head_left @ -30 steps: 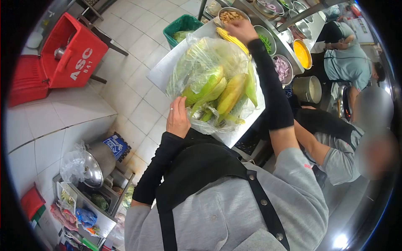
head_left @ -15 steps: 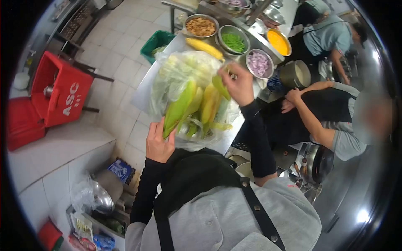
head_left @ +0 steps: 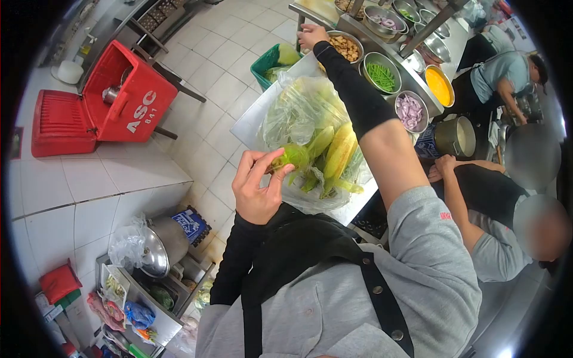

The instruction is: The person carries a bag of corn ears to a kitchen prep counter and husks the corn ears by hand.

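Note:
My left hand (head_left: 259,186) grips an ear of corn (head_left: 292,157) in its green husk, its end turned toward me. Several more ears of corn (head_left: 340,152), partly husked, lie on a clear plastic bag (head_left: 280,113) on the metal table (head_left: 243,124). Stretched far forward, my right hand (head_left: 311,37) has its fingers apart and nothing visible in it. Just below that hand, a pale green husk piece (head_left: 289,55) shows at the green bin (head_left: 260,67). My right forearm hides part of the table.
Bowls of browned chunks (head_left: 346,48), green beans (head_left: 381,74), chopped onion (head_left: 410,113) and orange liquid (head_left: 439,86) line the right. A red cooler (head_left: 134,98) stands open at left. One person (head_left: 477,197) stands close at right, another (head_left: 501,74) farther back.
My right hand has moved from the corn, with a husk piece, out toward the green bin, and the piece has left it. My left hand has tilted its ear of corn end-on.

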### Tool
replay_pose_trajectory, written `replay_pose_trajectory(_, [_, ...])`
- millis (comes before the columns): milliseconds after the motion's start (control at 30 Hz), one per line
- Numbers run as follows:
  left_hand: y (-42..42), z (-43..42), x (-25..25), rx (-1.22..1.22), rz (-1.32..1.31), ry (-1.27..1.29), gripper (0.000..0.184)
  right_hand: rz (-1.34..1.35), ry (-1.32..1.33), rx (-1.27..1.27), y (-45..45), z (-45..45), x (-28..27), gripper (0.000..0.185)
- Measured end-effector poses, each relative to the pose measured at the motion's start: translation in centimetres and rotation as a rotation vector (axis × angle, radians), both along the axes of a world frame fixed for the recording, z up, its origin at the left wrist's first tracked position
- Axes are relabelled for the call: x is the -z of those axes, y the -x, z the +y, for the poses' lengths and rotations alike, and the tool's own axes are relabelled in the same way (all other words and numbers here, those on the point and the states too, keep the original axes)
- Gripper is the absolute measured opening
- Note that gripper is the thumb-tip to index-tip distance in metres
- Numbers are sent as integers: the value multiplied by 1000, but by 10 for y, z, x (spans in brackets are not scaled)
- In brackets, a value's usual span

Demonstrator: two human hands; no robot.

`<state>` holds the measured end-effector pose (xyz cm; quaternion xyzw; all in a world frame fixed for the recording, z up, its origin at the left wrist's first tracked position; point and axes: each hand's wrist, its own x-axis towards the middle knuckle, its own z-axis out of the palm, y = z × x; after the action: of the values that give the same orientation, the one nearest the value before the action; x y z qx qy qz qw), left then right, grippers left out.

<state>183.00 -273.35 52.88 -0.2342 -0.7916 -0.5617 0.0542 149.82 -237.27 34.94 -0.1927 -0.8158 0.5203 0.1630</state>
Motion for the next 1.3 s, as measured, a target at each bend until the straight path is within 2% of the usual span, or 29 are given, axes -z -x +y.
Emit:
replay_pose_trajectory(100, [2,5,-9,38,-32,12,32,68,354,-134,-45,14,-8,38])
replay_pose_trajectory(167, [10,9,9,103,-6,8,32,196,410,-261,-111,13,-44,27])
replay_pose_trajectory(233, [11,16,30,155,-24,7,30,143,-31,-162,-188,11,-80,24])
replay_pose_trajectory(300, [12,27,43,198,-83,8,29,85,-139,-98,-257,22,-65,30])
replay_pose_trajectory(367, [17,36,47,230,-122,23,27,-64,-317,-140,-322,-13,-69,45])
replay_pose_trajectory(433, [22,47,54,256,-95,42,26,-103,-736,-172,-359,-48,-58,60])
replay_pose_trajectory(500, [26,53,65,278,-4,64,25,-264,-790,-150,-374,-70,-64,66])
replay_pose_trajectory(533, [28,56,64,282,7,74,25,-189,-803,-41,-377,-81,-67,56])
replay_pose_trajectory(633, [37,62,58,260,-116,70,26,-11,-510,34,-386,-101,-88,44])
replay_pose_trajectory(667, [40,62,61,269,-150,55,27,127,-472,-9,-389,-110,-96,37])
replay_pose_trajectory(767, [51,62,75,313,-206,3,29,110,32,-237,-396,-138,-104,37])
replay_pose_trajectory(800, [50,62,79,338,-206,-13,29,96,67,-206,-396,-145,-100,36])
replay_pose_trajectory(900, [48,58,88,394,-280,-106,27,46,120,-127,-393,-155,-86,35])
replay_pose_trajectory(1033, [41,56,95,377,-393,-279,24,229,85,-29,-386,-164,-92,26])
replay_pose_trajectory(1133, [36,57,96,283,-222,-147,17,218,-14,-16,-388,-163,-89,21])
replay_pose_trajectory(1200, [31,59,101,221,-198,-155,14,226,-97,-27,-388,-162,-90,16])
replay_pose_trajectory(1300, [26,66,105,115,-184,-200,11,231,-86,-29,-389,-165,-93,10])
